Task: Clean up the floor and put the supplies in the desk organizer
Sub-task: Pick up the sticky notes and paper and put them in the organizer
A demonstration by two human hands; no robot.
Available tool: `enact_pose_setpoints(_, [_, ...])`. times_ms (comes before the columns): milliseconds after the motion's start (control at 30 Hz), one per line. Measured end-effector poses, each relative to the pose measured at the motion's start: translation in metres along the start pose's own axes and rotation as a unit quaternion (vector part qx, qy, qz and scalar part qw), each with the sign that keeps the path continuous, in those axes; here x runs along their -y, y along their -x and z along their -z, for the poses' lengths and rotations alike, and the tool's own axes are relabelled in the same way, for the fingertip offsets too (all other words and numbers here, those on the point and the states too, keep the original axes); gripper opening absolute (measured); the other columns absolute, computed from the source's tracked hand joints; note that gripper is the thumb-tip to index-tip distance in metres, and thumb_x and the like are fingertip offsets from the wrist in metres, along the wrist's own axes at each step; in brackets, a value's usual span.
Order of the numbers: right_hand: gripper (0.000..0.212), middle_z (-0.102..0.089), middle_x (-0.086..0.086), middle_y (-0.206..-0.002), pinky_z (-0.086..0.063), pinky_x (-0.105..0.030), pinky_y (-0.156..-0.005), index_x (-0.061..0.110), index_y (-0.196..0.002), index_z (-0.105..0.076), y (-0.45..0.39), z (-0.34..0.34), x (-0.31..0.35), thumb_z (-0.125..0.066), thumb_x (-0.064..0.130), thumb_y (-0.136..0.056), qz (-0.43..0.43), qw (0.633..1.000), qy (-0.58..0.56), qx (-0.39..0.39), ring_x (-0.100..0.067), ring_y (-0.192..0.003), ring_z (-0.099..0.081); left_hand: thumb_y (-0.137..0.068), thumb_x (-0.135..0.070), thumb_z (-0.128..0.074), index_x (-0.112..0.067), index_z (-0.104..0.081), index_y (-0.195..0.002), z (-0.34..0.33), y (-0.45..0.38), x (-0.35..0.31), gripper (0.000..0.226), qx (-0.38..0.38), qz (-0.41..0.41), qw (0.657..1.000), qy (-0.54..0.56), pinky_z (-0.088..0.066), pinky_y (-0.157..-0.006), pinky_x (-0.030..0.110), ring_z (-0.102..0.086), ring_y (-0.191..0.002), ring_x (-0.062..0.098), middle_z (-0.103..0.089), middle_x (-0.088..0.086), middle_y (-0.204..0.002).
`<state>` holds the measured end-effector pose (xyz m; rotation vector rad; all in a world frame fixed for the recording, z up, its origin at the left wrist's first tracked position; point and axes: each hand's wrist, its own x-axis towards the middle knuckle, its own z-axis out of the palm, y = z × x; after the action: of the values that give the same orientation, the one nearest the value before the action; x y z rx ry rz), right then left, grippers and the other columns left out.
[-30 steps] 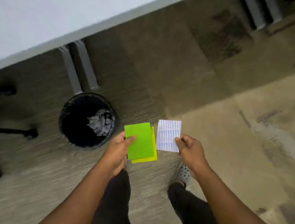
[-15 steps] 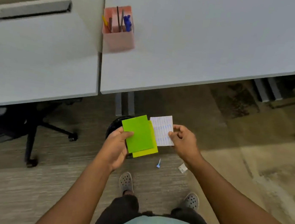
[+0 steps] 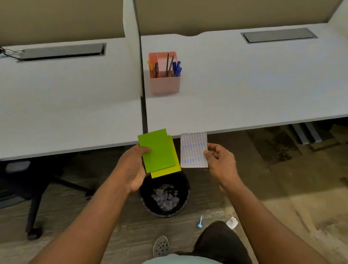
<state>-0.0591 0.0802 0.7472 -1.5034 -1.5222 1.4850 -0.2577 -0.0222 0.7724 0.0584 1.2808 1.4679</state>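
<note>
My left hand (image 3: pixel 132 170) is closed on two overlapping sticky-note pads, the green pad (image 3: pixel 158 149) on top and the yellow pad (image 3: pixel 169 168) under it, thumb pressing the green face. My right hand (image 3: pixel 219 161) pinches the right edge of a white sheet (image 3: pixel 192 150) printed with rows of blue marks, thumb and fingertips nearly closed. All three items sit at frame centre, above the black waste bin (image 3: pixel 164 193) and level with the front edge of the desk (image 3: pixel 261 87). The pink desk organizer (image 3: pixel 164 76) stands on the desk in the upper centre, already holding pens.

Hazards, as I judge them:
- The yellow pad is offset below the green one; a loose grip could let it slide out and fall into the bin directly beneath.
- The white sheet is held by one edge only and may bend or catch on the organizer's pens.
- A small blue item (image 3: pixel 200 224) and a white scrap (image 3: pixel 232 222) remain on the floor at lower centre; my foot could land on them.

No brand, label or legible writing is discernible; the sheet's print is too small to read.
</note>
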Motion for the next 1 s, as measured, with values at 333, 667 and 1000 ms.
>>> enact_pose_setpoints(333, [0.013,-0.072,0.003,-0.077,-0.050,-0.021,-0.049,0.013,-0.100,-0.065,-0.016,-0.037,0.026,-0.053,0.010,-0.096,0.011,0.994,-0.062,0.092,-0.002,-0.058,-0.064,-0.095,-0.003,-0.041,-0.008,-0.061,-0.112,-0.020,-0.024,-0.025,0.027,0.000,0.001,1.000,0.024,-0.052,-0.087,0.048,-0.065,-0.092,0.030,-0.067,0.016,-0.107])
enact_pose_setpoints(667, [0.016,-0.073,-0.002,-0.085,-0.051,-0.023,-0.055,0.016,-0.102,-0.063,-0.092,-0.061,0.056,-0.048,0.014,-0.097,-0.002,0.988,-0.046,0.151,-0.012,-0.068,-0.066,-0.091,0.010,-0.042,-0.027,-0.047,-0.114,-0.048,-0.101,-0.047,0.044,-0.059,-0.087,0.986,-0.127,-0.056,-0.073,0.039,-0.064,-0.090,0.025,-0.063,0.007,-0.108])
enact_pose_setpoints(1000, [0.018,-0.065,0.004,-0.089,-0.046,-0.018,-0.061,0.020,-0.108,-0.048,-0.219,-0.073,0.076,-0.049,0.011,-0.093,0.133,0.972,0.156,0.117,-0.015,-0.077,-0.061,-0.084,0.005,-0.049,-0.041,-0.057,-0.104,-0.094,-0.206,-0.076,0.050,-0.114,-0.185,0.937,-0.273,-0.052,-0.075,0.025,-0.062,-0.092,0.008,-0.065,-0.012,-0.100])
